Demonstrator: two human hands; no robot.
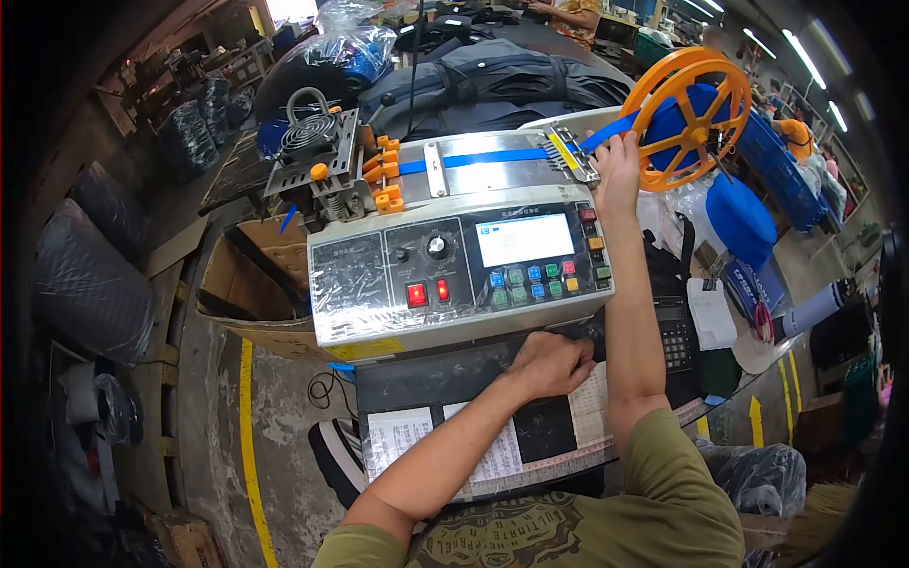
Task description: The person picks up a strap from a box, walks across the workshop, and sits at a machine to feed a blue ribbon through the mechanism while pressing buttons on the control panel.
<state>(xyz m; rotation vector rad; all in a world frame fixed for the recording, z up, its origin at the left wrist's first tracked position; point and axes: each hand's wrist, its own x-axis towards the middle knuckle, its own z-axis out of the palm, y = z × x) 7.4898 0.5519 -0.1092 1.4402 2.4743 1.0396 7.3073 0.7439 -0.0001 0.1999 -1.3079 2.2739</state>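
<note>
A machine (pixel 454 327) with a lit screen (pixel 524 240) stands before me. Blue strap (pixel 492 158) runs flat along its metal top, from an orange reel (pixel 696 118) at the right to orange guides (pixel 386 170) at the left. My right hand (pixel 617 170) is raised at the machine's right end, beside the comb-like guide (pixel 568 154), its fingers closed at the blue strap near the reel. My left hand (pixel 552 363) rests closed on the dark table below the machine's front; what its curled fingers hold, if anything, is hidden.
Printed papers (pixel 483 443), a ruler (pixel 568 456) and a calculator (pixel 674 336) lie on the table. A notepad (pixel 711 312) and scissors (pixel 763 322) are at the right. A cardboard box (pixel 256 270) stands left. Behind are dark bags (pixel 492 85) and a person (pixel 571 19).
</note>
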